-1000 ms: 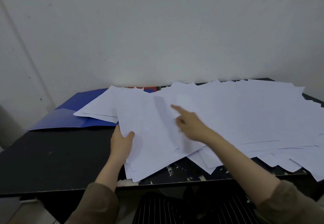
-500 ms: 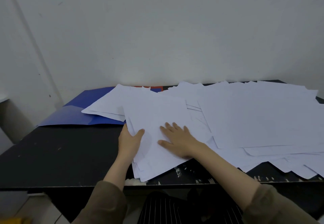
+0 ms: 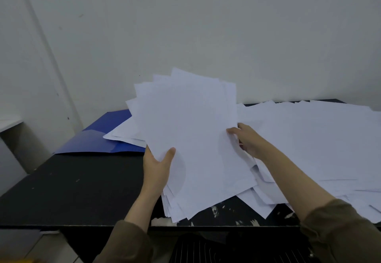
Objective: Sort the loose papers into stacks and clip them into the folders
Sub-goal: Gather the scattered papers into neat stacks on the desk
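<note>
A dark bench (image 3: 72, 190) stood against a pale wall (image 3: 206, 25), its near edge chipped white in places. Spread over its right half lay a wide sprawl of loose papers (image 3: 319, 149), overlapping one another and reaching out past the front edge. At the back left lay a blue folder (image 3: 97, 141), flat on the bench, with a few white sheets (image 3: 125, 135) resting on its right part; whether these sat inside it or merely upon it could not be told.

Between folder and sprawl, a gathered stack of papers (image 3: 195, 139) was tilted up off the bench, its upper edges fanned unevenly and hiding part of the wall and folder behind. The left hand (image 3: 157, 168) gripped the stack's lower left edge, thumb over the front sheet and fingers behind. The right hand (image 3: 249, 139) held the right edge, fingertips curled onto the sheets. Both arms wore olive sleeves (image 3: 340, 231). Below the bench edge, dark striped fabric (image 3: 206, 250) showed.
</note>
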